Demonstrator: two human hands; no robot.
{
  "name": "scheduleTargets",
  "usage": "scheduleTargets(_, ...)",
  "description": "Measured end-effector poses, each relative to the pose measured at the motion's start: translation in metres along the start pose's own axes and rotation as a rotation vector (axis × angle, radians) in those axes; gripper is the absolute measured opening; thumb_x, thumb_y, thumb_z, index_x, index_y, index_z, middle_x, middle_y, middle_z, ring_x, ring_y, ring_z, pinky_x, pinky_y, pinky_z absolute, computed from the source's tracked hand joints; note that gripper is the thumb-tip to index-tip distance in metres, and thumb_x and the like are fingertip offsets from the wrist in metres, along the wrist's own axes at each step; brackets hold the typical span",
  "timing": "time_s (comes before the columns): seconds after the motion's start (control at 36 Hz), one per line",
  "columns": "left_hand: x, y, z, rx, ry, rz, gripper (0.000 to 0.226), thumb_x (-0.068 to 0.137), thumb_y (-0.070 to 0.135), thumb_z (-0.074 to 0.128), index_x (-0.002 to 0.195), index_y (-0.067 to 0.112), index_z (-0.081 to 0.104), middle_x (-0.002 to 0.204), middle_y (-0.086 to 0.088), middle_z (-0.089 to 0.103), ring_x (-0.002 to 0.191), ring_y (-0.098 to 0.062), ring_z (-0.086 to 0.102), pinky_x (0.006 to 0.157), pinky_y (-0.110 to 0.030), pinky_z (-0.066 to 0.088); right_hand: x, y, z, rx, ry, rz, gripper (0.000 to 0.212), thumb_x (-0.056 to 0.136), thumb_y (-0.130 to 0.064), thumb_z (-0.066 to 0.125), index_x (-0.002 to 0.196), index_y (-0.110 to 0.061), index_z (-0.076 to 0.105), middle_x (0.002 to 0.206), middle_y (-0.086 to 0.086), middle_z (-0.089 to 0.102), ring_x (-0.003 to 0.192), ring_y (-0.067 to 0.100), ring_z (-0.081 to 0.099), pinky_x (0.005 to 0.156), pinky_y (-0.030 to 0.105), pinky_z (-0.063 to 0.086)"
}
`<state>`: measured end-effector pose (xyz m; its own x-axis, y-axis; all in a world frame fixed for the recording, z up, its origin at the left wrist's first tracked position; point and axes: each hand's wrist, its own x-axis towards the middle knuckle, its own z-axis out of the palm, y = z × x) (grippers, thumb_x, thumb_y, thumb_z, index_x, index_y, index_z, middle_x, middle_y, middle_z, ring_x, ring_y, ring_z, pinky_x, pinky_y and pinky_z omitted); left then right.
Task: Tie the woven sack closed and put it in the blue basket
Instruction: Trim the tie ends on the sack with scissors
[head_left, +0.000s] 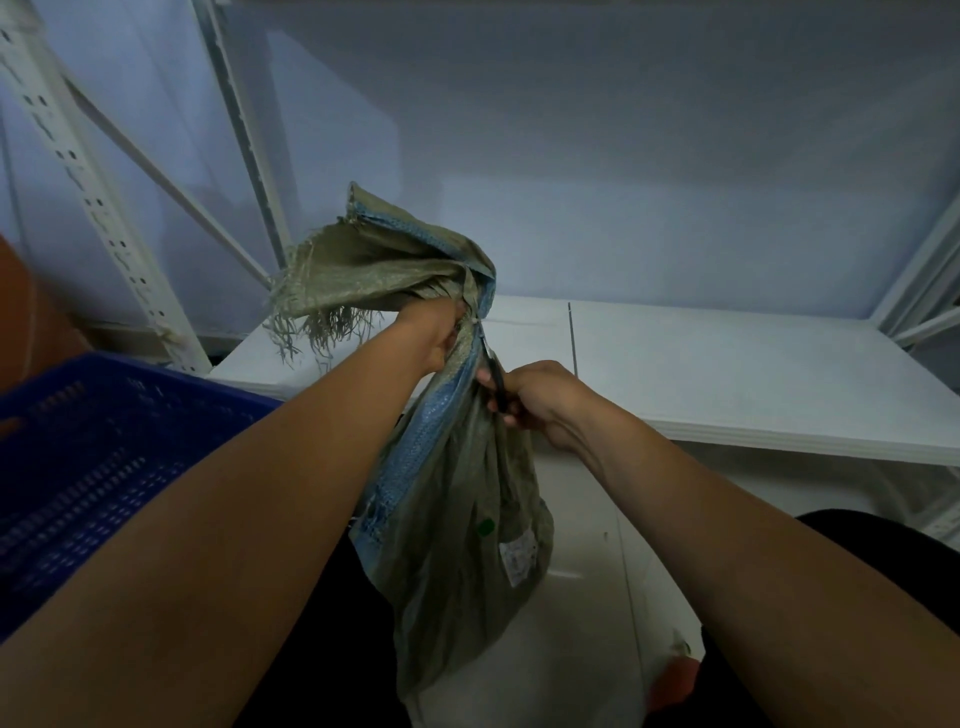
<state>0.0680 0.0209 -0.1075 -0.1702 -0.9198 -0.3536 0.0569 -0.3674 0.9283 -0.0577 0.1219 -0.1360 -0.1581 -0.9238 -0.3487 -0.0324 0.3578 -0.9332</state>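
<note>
head view: looked down along two bare forearms to a sack held up in front of a white shelf.
woven sack (457, 519): grey-green weave with a blue strip down its left side; it hung in the air from its gathered neck, touching neither the shelf nor the basket.
sack mouth (363, 270): fanned out above and left of the neck, with frayed strands hanging from its edge.
left hand (439, 335): fingers were curled tight round the bunched neck and carried the sack.
right hand (537, 400): just right of the sack and below the neck, fingers curled round a dark slim object (498, 387) that lay against the fabric; what the object was could not be told.
neck binding: a small pale bit showed at the neck beside the left hand; whether it was a knot could not be told.
paper label (517, 556): white, on the sack's lower right, with a green spot (485, 527) just above it.
blue basket (104, 441): slotted plastic, at the left under the left forearm, well apart from the sack.
white shelf (753, 379): flat board behind and right of the hands.
shelf upright (78, 156): white and perforated, slanting at the far left.
</note>
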Motion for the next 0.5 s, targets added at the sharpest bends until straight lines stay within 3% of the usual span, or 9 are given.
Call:
scheduleTargets(0.14,-0.0010,0.0002,0.0033,-0.019,0.021,0.011,0.023,0.101,0.011,0.043,0.080,0.010,0.052,0.070,-0.008,0.052,0.058,-0.020,0.051,0.044,-0.025,0.052,0.0006,-0.0004,-0.0006,0.007,0.053,-0.031,0.032,0.080,-0.029,0.084,0.091,-0.002,0.069,0.070,0.010,0.066,0.057,0.016,0.057,0.045,0.022,0.047)
scheduleTargets(0.28,-0.0006,0.0001,0.0033,-0.045,0.022,-0.016,0.030,0.102,0.012,0.041,0.073,0.012,0.048,0.064,-0.006,0.047,0.053,-0.019,0.046,0.040,-0.022,0.049,0.0023,0.0026,0.0009,-0.026,0.060,-0.063,0.032,0.077,-0.031,0.086,0.077,-0.009,0.063,0.072,0.011,0.065,0.056,0.018,0.054,0.047,0.023,0.046)
scheduleTargets(0.5,0.0006,0.0000,0.0034,-0.027,0.025,0.016,0.031,0.101,0.010,0.042,0.070,0.014,0.046,0.063,-0.004,0.045,0.051,-0.016,0.044,0.040,-0.018,0.046,-0.0005,0.0052,0.0043,-0.027,0.014,-0.054,0.036,0.080,-0.040,0.082,0.084,-0.008,0.066,0.072,0.008,0.067,0.051,0.014,0.053,0.050,0.025,0.050)
